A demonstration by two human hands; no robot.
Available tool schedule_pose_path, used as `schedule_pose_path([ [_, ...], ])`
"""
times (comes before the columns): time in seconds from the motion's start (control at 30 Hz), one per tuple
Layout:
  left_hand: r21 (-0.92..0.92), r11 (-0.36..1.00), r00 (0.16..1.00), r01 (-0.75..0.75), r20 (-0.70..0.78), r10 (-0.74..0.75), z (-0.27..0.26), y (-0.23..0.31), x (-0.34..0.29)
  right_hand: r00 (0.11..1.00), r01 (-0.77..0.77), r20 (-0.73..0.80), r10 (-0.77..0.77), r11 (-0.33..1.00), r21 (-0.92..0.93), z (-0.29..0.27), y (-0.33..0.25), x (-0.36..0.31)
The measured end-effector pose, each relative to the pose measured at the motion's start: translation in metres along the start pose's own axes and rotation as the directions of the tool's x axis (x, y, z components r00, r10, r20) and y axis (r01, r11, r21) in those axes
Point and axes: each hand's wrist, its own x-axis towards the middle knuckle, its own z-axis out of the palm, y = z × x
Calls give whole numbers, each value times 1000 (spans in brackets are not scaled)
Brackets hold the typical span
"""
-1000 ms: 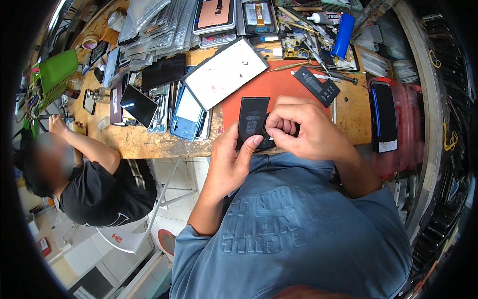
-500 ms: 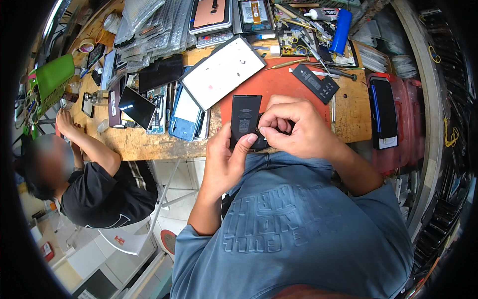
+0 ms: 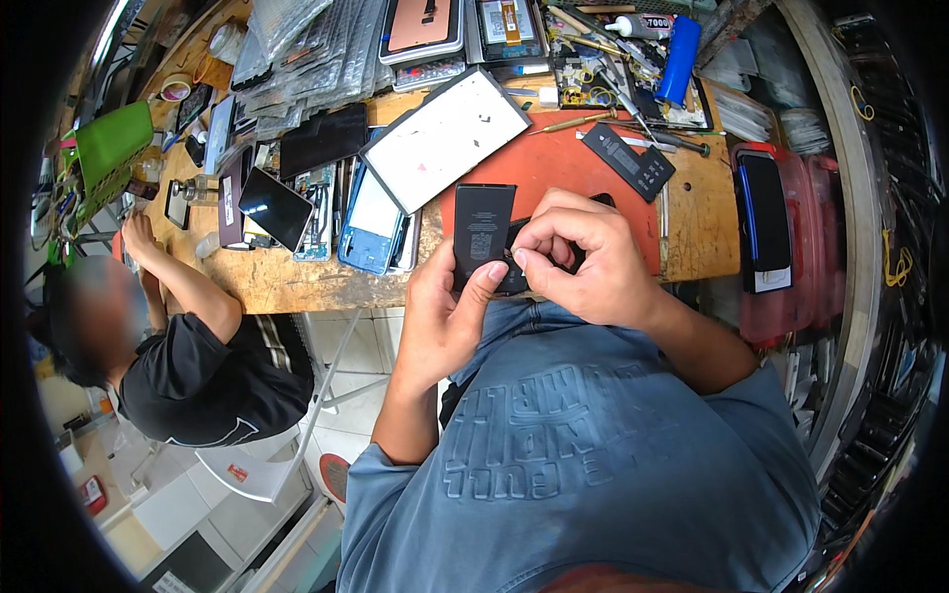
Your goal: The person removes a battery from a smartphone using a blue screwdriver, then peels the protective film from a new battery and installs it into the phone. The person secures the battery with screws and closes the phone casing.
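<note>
A flat black phone battery with small pale print stands tilted up in my left hand, its thumb pressed across the lower right part. My right hand is closed in a pinch beside the battery's lower right edge, thumb against forefinger. Whatever lies between those fingertips is too small to make out. Behind and under the right hand is a dark, phone-like object, mostly covered by the fingers. Another black battery lies on the red mat beyond my right hand.
A white panel with a dark frame rests across the mat's left edge. Screwdrivers lie at the back, near a blue cylinder. Phones and bubble-wrap sleeves crowd the left. A person in black sits at left.
Both hands hold nearly the same pose, the battery still in the left. More of the dark object shows behind my right hand. The whole view has shifted slightly.
</note>
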Motion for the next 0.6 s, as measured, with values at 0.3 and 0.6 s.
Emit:
schedule_pose_path([
  [0.3, 69, 997, 999, -24, 31, 22, -6, -2, -3, 997, 71, 44, -69, 995, -63, -1, 0, 1],
  [0.6, 66, 997, 996, -37, 83, 31, -7, 1, -5, 948, -303, 208, 241, 882, 361, -6, 10, -2],
])
